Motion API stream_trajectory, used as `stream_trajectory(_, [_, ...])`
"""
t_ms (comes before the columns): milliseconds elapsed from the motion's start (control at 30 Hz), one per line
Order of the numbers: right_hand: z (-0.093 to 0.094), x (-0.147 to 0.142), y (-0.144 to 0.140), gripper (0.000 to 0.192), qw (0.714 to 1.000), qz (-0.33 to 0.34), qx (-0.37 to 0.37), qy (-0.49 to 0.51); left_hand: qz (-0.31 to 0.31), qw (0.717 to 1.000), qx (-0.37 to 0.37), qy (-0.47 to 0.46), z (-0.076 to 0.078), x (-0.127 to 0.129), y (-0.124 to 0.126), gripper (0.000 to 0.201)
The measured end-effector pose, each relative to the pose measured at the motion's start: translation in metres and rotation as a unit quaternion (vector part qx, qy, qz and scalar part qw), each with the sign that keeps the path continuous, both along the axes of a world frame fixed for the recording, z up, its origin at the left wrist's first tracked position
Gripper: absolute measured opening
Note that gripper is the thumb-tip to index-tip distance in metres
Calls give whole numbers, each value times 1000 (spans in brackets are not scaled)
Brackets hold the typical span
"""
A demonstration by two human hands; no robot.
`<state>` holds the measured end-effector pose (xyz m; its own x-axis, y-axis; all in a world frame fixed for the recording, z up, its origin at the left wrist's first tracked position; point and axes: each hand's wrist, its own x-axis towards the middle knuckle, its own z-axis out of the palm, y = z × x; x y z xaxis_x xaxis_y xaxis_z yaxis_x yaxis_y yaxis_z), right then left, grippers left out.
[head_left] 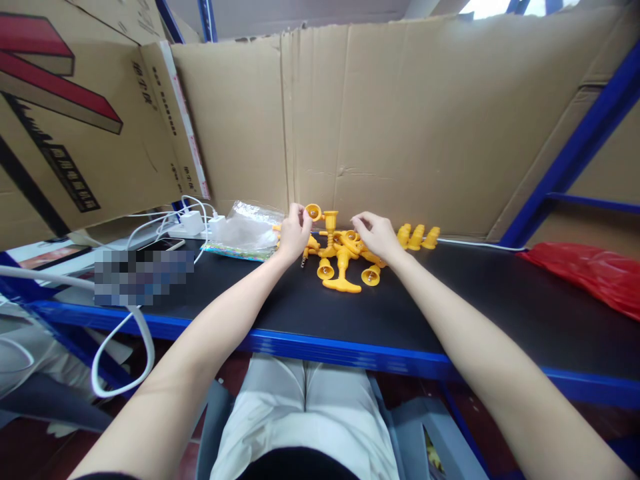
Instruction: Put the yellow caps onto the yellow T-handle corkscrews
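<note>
1. While I watch through the head camera, my left hand is raised just above the black shelf top, its fingers pinched narrow around a small yellow bell piece.
2. That bell piece sits at the fingertips, just left of and level with the top of the upright yellow post, which stands in the heap of yellow parts.
3. My right hand lies on the right side of the heap, palm down, fingers curled over the parts there; I cannot tell whether they grip one piece, as the hand hides its own fingertips.
4. In front of the heap, nearer to me, a yellow T-shaped stand lies flat, with one loose bell to its left and another bell to its right.
5. Right of the heap, close to the cardboard wall, three yellow cone pieces stand in a short row.
6. Left of the heap lies a clear plastic bag, and further left a white charger with white cables.
7. Far right of the heap, a red plastic bag rests on the shelf top.
8. The blue shelf edge runs between the heap and my lap.
</note>
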<state>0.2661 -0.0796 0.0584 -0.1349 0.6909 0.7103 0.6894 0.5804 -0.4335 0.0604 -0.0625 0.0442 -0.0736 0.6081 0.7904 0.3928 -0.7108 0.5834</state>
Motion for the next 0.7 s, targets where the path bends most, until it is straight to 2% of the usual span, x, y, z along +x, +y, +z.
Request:
stream_trajectory(100, [0, -17, -5, 43, 985, 112, -104, 78, 16, 997, 39, 61, -1, 7, -7, 5])
stream_trajectory(200, [2, -29, -11, 54, 952, 168, -209, 144, 25, 989, 56, 134, -1, 14, -18, 4])
stream_trajectory(300, [2, -34, -14, 53, 923, 176, -268, 213, 33, 978, 65, 195, 0, 18, -26, 7])
stream_trajectory(400, [-3, -34, -13, 44, 898, 178, -299, 271, 33, 960, 79, 267, -2, 20, -27, 12])
stream_trajectory(533, [-8, -32, -9, 27, 863, 181, -348, 318, -7, 933, 81, 351, -4, 19, -24, 18])
stream_trajectory(633, [-9, -28, -5, 16, 827, 189, -385, 363, -34, 921, 79, 381, -1, 16, -23, 18])
stream_trajectory(700, [-8, -24, -3, 15, 805, 198, -410, 381, -21, 923, 63, 380, 3, 11, -21, 17])
